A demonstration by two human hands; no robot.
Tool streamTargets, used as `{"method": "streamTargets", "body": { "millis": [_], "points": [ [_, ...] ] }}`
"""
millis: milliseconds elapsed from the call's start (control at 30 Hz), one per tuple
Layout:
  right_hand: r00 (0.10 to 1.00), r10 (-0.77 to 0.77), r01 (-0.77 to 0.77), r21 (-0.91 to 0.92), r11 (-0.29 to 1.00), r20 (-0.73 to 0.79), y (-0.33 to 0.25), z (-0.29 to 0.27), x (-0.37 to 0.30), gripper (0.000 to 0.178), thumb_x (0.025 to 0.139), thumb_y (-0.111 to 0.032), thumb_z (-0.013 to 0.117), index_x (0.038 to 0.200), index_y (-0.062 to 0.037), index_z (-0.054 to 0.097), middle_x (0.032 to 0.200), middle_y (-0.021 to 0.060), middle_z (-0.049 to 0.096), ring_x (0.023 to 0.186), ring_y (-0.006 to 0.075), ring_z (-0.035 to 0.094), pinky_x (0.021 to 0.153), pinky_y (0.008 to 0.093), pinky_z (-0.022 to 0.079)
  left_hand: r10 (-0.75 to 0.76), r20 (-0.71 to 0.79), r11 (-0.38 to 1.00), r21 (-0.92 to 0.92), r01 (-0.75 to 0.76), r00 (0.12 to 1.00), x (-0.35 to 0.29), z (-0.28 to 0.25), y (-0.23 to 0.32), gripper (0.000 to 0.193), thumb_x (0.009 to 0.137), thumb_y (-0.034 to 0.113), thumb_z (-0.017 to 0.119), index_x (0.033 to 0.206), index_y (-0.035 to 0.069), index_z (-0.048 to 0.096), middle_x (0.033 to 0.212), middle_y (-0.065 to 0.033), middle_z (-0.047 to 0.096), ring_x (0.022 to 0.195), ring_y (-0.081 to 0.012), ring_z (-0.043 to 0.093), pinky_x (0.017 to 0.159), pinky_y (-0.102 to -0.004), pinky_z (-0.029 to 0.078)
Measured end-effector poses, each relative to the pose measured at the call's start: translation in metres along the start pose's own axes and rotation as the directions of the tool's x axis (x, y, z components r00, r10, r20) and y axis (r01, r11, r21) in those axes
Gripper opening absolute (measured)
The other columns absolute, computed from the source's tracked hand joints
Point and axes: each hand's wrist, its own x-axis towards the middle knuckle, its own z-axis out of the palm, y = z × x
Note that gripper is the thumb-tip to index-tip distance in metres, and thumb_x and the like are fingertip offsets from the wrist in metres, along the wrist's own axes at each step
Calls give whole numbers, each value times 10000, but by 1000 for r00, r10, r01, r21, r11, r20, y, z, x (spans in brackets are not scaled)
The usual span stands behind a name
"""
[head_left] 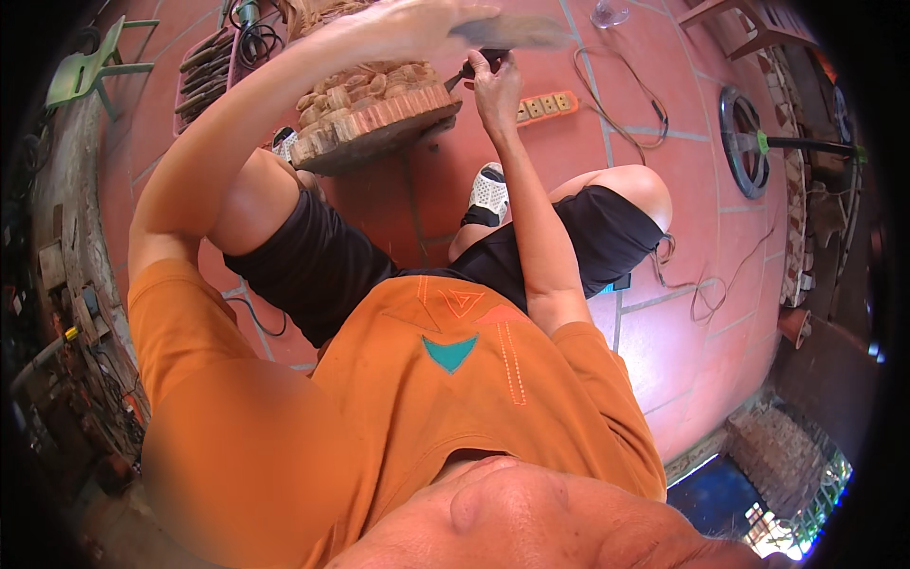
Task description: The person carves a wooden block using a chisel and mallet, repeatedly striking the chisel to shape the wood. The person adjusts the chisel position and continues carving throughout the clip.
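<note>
A thick wooden slab with a carved relief (365,100) lies in front of my knees, its bark-like edge toward me. My left hand (431,27) reaches over its far side, smeared by motion. It is closed on a long grey-and-tan tool (526,34), too blurred to name more exactly. Just below that tool, my right hand (498,87) grips a dark-handled carving chisel (466,70), pointing left at the slab's right edge. Part of the carving is hidden behind my left forearm.
A pink tray (230,81) of several carving tools stands left of the slab, near a green plastic chair (85,76). An orange power strip (547,106) and a loose cable (616,68) lie on the red tiles (697,284). Farther right is a black ring-shaped base (742,142) with a pole.
</note>
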Motion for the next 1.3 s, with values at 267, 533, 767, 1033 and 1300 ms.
{"method": "streamTargets", "body": {
  "millis": [267,533,767,1033,1300],
  "points": [
    [1000,5,-5,-9,1000,-4,3,0,2,310,972,-223,688,1084,41,571,850,114,702,704,174,687,592,308,573,114,-348,953,-227,-201,931,-3,-9,-1,681,913,244,650,1528,54,430,1400,-265,582,1292,-367,584,1095,-438,442],
    [998,59,-59,-4,998,-13,10,-6,4,295,978,-215,681,1092,34,572,890,110,705,746,188,705,578,305,588,134,-170,981,-115,-154,976,19,24,-30,706,888,277,682,1508,33,449,1394,-273,580,1276,-393,588,1086,-433,458],
    [979,199,-203,162,966,42,13,-15,12,268,978,-217,679,1066,18,582,890,114,715,754,204,730,552,318,596,-14,-224,978,-206,-33,974,2,0,-18,717,894,303,695,1529,88,440,1293,-272,647,1161,-390,661,1004,-455,501],
    [994,109,-112,136,984,27,11,-12,6,264,973,-206,684,1076,17,588,903,107,723,781,179,725,580,304,604,-15,-247,962,-269,-53,969,-3,-2,-15,708,916,305,691,1541,105,426,1289,-260,656,1146,-363,674,999,-444,504],
    [998,35,-37,44,998,43,10,-10,6,276,969,-199,690,1093,26,589,891,105,722,792,164,717,591,303,598,166,-499,960,-115,-255,851,3,8,-10,694,940,312,670,1547,94,413,1313,-275,636,1167,-391,656,1019,-444,503]
  ]
}}
